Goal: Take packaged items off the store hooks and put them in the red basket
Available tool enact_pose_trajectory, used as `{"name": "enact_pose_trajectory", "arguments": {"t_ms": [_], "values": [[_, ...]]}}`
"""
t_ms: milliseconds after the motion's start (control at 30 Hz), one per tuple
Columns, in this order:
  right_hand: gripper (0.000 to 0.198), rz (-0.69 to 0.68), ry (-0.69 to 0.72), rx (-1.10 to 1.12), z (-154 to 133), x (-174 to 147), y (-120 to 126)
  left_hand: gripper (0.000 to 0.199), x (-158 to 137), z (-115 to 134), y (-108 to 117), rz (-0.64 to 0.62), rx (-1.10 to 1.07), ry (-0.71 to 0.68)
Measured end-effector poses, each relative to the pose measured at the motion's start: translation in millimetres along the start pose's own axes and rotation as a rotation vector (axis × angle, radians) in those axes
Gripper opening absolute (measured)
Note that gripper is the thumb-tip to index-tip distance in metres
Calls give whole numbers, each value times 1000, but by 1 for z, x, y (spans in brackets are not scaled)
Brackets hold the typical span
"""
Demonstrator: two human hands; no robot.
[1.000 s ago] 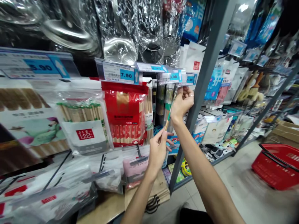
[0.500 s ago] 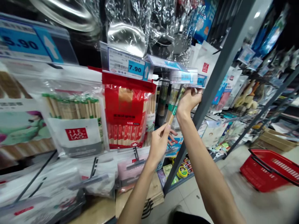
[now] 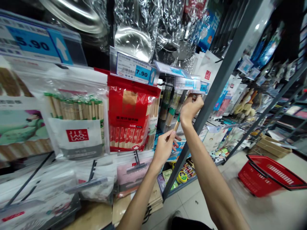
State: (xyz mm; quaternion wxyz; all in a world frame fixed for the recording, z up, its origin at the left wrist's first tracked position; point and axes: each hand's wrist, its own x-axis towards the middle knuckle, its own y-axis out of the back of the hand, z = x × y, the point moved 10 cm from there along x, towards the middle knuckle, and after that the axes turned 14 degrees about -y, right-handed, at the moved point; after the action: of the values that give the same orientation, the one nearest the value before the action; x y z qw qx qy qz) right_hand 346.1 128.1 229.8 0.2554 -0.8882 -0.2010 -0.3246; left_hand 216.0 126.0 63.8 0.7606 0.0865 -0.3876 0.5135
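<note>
My left hand pinches the lower end of a narrow pack of thin bamboo sticks with a green band, thumb on top and the other fingers partly spread. The pack slants upward and passes behind my right wrist. Above it, my right hand is closed with bent fingers just below small price tags; what its fingertips grip is hidden. Similar banded stick packs hang just left of my right hand. Further left hangs a red bag of chopsticks.
A grey shelf post rises close beside my right hand. Left hangs a clear bag of green-tipped sticks. Wrapped steel ladles hang above. Metal hooks stick out below. A red shopping basket stands on the floor at right.
The stick pack has swung behind my right wrist, so less of it shows, and it stands apart from the hanging packs. Both hands keep nearly the same places; the view has shifted slightly.
</note>
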Motion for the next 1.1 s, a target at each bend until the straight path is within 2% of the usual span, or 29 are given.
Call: {"name": "enact_pose_trajectory", "arguments": {"t_ms": [200, 433, 633, 800, 967, 1100], "values": [[38, -161, -152, 108, 16, 7, -15, 49, 0, -10, -2, 12, -12, 31], [32, -155, -56, 94, 5, -7, -13, 51, -2, -17, -8, -21, 7, 44], [30, -137, -109, 212, 13, -3, -14, 50, 0, -11, -2, 22, 6, 17], [34, -93, -180, 212, 27, -1, -13, 48, 0, -4, 8, 71, 86, -10], [34, -92, -47, 118, 7, -18, -3, 47, -2, 0, 15, 95, 224, -62], [42, -69, 49, 22, -1, -25, 4, 47, -2, 4, 14, 90, 259, -104]]}}
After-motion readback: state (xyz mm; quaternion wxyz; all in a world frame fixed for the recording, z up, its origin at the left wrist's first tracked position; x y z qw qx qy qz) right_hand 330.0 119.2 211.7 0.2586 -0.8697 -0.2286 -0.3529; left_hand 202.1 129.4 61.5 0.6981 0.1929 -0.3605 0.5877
